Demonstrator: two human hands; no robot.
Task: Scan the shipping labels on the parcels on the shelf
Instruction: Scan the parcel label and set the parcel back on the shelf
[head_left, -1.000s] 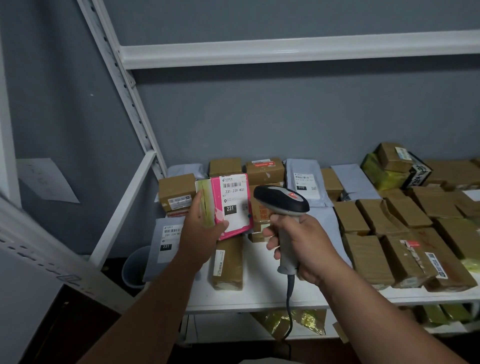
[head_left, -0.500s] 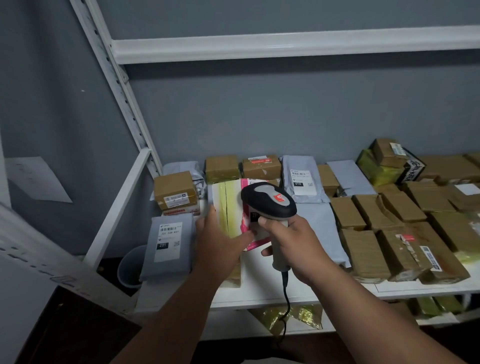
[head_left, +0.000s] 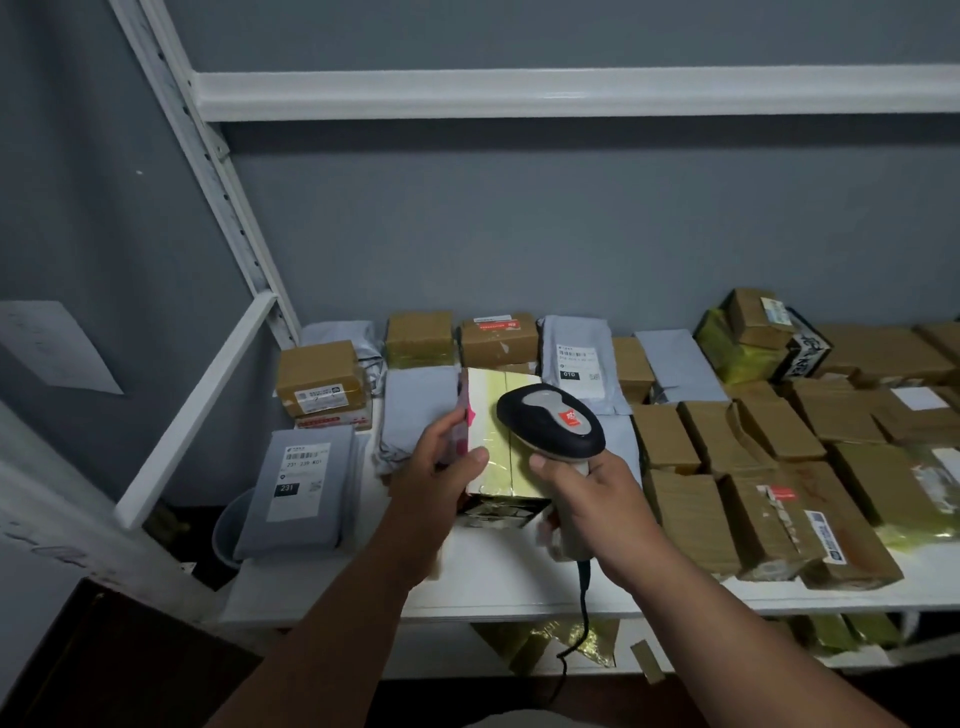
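My left hand (head_left: 441, 470) grips the taped parcel (head_left: 501, 441) over the shelf (head_left: 498, 587), its label face turned away; my right hand (head_left: 587, 493) grasps the scanner (head_left: 550, 423). I judge most parcels, like the grey mailer (head_left: 298, 488), are left.

From my seat at the feed, both forearms come up from the bottom edge bare, with no sleeves, cuffs, or gloves. I see no watch, band or ring on either wrist. My left hand (head_left: 441, 467) and right hand (head_left: 597, 493) are uncovered too, with short, plain nails on the thumbs and fingers that show.
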